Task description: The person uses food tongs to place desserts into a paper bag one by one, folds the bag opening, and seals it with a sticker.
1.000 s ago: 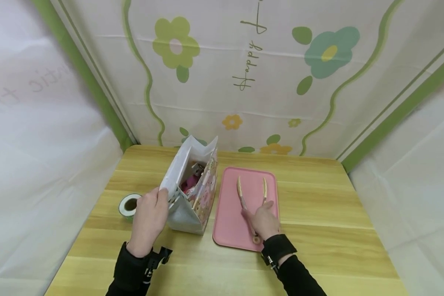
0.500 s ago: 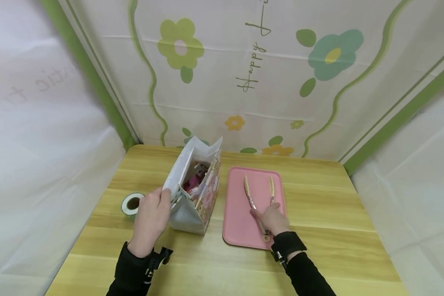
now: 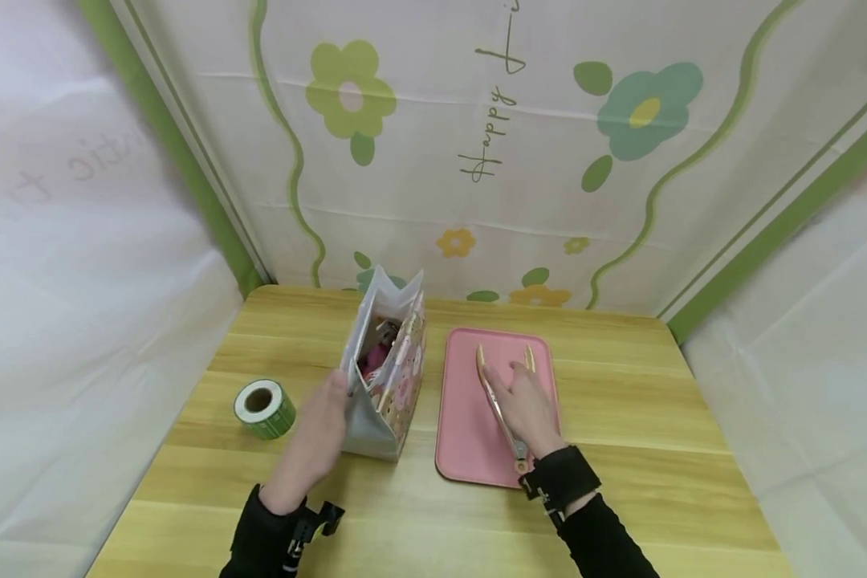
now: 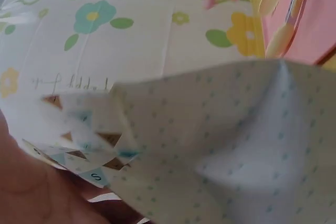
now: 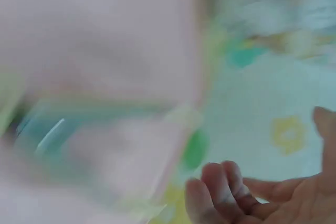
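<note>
A paper gift bag (image 3: pixel 376 437) stands upright, its mouth gaping, left of a pink tray (image 3: pixel 466 449). Inside it are a magenta item (image 3: pixel 376 357) and other contents too small to tell. My left hand (image 3: pixel 314 441) rests against the bag's left side; the bag hides part of its fingers. In the left wrist view the bag's dotted wall (image 4: pixel 241 140) fills the lower half. Metal tongs with pale tips (image 3: pixel 501 413) lie spread on the tray. My right hand (image 3: pixel 529 409) hovers over them, fingers loosely extended and holding nothing, as the right wrist view shows.
A roll of green-and-white labels (image 3: pixel 274 417) stands on the wooden table (image 3: pixel 621 417) left of the left hand. A white curtain with flower prints (image 3: pixel 419 160) closes off the back, and plain white sheets (image 3: pixel 79 281) hang at both sides.
My left hand has slid right, and the bag's left wall, pulled outward before, now stands more upright. The right hand has let go of the tongs and lifted; the label roll is now fully visible.
</note>
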`<state>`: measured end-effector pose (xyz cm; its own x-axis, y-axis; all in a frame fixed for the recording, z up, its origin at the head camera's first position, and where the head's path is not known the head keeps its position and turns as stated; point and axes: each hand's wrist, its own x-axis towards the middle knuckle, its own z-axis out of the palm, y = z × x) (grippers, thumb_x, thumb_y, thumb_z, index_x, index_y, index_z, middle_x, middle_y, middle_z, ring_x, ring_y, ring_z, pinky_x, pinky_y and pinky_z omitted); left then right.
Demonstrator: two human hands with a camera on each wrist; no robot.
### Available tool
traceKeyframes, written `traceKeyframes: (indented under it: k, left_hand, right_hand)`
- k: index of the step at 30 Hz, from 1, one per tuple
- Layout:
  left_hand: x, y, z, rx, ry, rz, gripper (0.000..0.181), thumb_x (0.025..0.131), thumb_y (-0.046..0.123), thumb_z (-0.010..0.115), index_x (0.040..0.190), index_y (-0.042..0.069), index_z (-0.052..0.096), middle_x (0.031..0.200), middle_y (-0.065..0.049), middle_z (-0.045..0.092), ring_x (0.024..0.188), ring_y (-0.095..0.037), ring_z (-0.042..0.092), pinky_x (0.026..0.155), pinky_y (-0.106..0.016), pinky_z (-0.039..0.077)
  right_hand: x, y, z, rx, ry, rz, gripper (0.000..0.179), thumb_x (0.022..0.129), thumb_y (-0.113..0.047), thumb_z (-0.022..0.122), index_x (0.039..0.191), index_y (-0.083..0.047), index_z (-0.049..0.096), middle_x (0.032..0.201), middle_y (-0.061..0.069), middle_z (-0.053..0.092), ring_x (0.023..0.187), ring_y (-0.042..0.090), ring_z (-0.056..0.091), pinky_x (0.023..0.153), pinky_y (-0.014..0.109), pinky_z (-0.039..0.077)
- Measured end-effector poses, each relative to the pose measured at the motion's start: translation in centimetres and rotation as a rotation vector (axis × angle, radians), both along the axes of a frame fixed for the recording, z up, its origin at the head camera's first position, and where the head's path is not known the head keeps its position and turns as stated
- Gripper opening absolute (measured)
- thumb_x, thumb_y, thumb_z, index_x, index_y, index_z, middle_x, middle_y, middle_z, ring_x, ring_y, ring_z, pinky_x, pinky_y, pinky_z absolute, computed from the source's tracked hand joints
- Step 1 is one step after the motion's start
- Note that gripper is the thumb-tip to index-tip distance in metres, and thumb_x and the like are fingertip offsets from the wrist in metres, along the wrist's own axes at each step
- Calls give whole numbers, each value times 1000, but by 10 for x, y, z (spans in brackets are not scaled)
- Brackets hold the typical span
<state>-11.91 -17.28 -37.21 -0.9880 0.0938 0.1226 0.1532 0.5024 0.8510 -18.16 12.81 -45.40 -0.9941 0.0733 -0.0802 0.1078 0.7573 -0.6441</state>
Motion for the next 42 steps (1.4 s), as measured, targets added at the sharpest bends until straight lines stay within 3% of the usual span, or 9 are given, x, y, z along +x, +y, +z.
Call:
traceKeyframes:
  k: [4,10,19,26,31,32,34,39,42]
  left_hand:
    - [5,9,-8,125,-9,-137,67,106,46,5,155,1,-1,160,-19,2,145,-33,6,113,-54,8]
    - [7,20,-8,313,-24,-195,74,97,57,-10,157,14,-7,162,-8,-6,147,-28,-2,112,-56,-1]
    - [4,21,-9,588,-172,-390,91,87,61,-24,157,7,1,162,-12,-10,146,-30,-9,110,-59,-6]
    - [-2,8,-5,709,-255,-523,99,85,64,-24,155,0,4,161,-19,-6,146,-36,-7,108,-64,-3]
    - [-11,-8,-12,729,-151,-378,103,93,63,-15,144,-9,37,147,-29,37,135,-44,35,104,-60,29]
    - [-21,-16,-35,752,-83,-359,101,95,64,-10,141,-8,44,142,-27,45,130,-41,43,102,-56,35]
    - [-26,-23,-38,703,37,-250,90,101,58,-1,132,-7,54,130,-27,55,118,-39,54,96,-51,43]
    - [-28,-31,-5,429,165,17,64,109,36,9,137,-8,46,135,-28,49,122,-38,47,99,-53,36]
    - [-40,-41,-3,258,192,57,56,110,31,13,148,-6,31,148,-25,36,133,-38,35,107,-55,27]
  right_hand:
    - [8,-30,36,-385,59,161,75,101,-57,40,151,-2,32,134,19,51,121,32,50,96,51,41]
    - [17,-66,58,-761,-44,432,75,104,-52,36,158,-9,8,162,10,11,146,24,12,113,49,14]
    - [15,-92,50,-794,-98,617,101,87,-65,61,159,-22,5,162,0,9,145,18,14,112,44,23]
    - [13,-104,60,-779,69,709,87,87,-2,73,156,-8,20,157,13,26,137,30,35,104,43,37]
    - [9,-104,59,-674,118,697,74,81,17,57,149,3,32,146,19,41,127,31,46,96,40,44]
    - [7,-102,56,-645,116,692,74,81,16,55,150,1,34,147,18,41,127,30,46,96,41,43]
    - [2,-99,50,-608,98,690,77,79,16,53,152,-6,36,151,12,37,131,26,42,99,42,40]
    - [-4,-84,47,-573,44,702,73,80,12,51,150,-9,40,149,12,42,131,27,42,100,48,37]
    - [-7,-75,49,-596,-6,733,65,84,11,48,148,-2,42,142,17,48,125,29,46,97,46,39]
